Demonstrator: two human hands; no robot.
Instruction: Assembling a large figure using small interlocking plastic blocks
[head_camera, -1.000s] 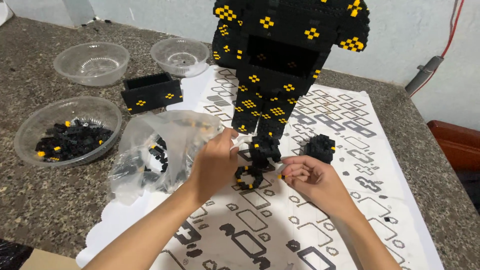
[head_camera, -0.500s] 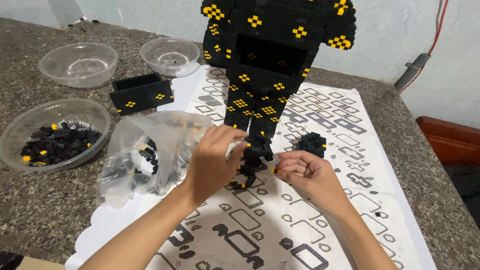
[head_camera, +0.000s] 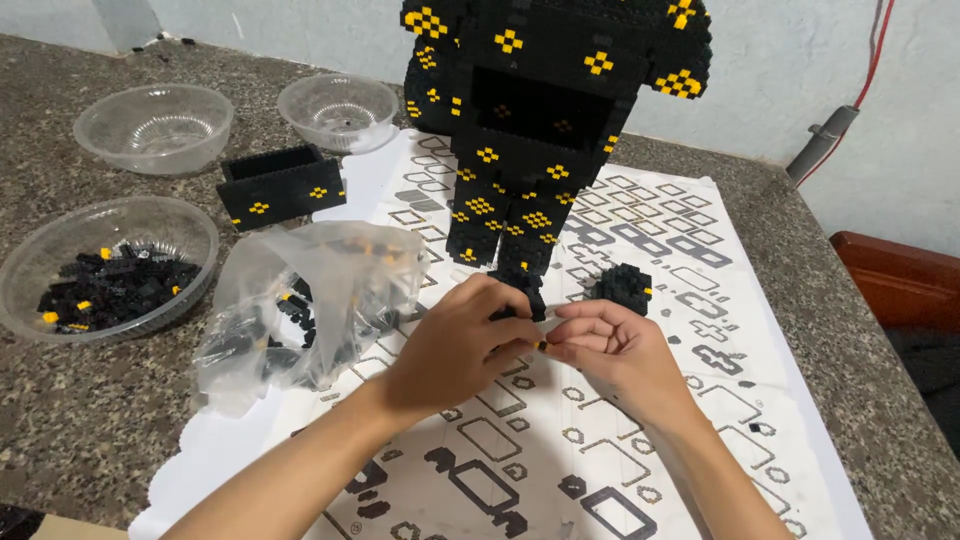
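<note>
left hand (head_camera: 450, 345): your fingers are curled, grip clenched on a small black brick cluster (head_camera: 520, 292) just in front of the model's feet.
right hand (head_camera: 610, 350): your fingertips pinch a tiny black-and-yellow piece (head_camera: 543, 345), pressed toward the left hand; the two hands touch.
brick model (head_camera: 540, 120): tall black figure with yellow patterns, upright at the far centre on the instruction sheet (head_camera: 640, 440).
loose part: round black brick lump (head_camera: 622, 288) just right of the hands, apart from them.
plastic bag (head_camera: 300, 300): clear, crumpled, bricks inside, touching your left wrist area.
bowl of bricks (head_camera: 105, 270): near left on the tabletop (head_camera: 90, 420); two empty clear bowls (head_camera: 155, 125) and a black brick box (head_camera: 282, 185) farther back.
risk: the tiny piece looks easy to drop, and pushing hard could crack the cluster apart.
risk 2: your hands work close to the model's legs; a nudge there could tip it.
risk 3: your left forearm could drag the bag and spill bricks.
</note>
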